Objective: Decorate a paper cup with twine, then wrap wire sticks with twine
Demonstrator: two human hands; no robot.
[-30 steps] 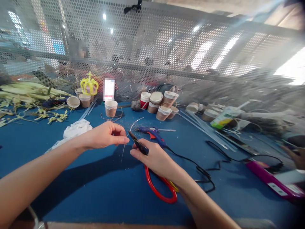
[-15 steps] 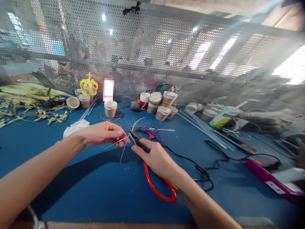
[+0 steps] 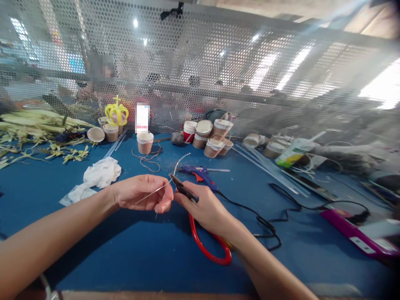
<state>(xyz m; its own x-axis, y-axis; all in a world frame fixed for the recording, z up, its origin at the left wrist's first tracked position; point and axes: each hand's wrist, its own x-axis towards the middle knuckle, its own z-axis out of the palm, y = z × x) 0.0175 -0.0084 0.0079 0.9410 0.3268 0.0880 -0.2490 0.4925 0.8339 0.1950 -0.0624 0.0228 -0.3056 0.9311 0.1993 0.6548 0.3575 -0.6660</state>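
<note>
My right hand (image 3: 204, 206) is closed around dark-jawed pliers (image 3: 185, 189), whose tips grip a thin metal wire (image 3: 179, 161). Above the jaws the wire is twisted together and curves up to the right; below them it splits into two loose ends. One loose end crosses in front of my left hand (image 3: 145, 192), and the other shows just below its fingers. The left fingers are curled at the wire close to the plier tips, partly hiding it. A red loop handle (image 3: 200, 246), apparently of scissors, lies under my right hand and wrist.
A blue glue gun (image 3: 201, 175) lies behind the pliers, its black cord running right toward a purple power strip (image 3: 346, 233). Several small pots (image 3: 214, 148) stand at the back. Crumpled white material (image 3: 101, 171) sits left, clear glue sticks (image 3: 271, 171) right. A perforated screen (image 3: 193, 54) rises behind.
My left hand has turned and dropped slightly, its fingers now lower around the wire's loose ends, uncovering more of the white material. The right hand and pliers have barely moved.
</note>
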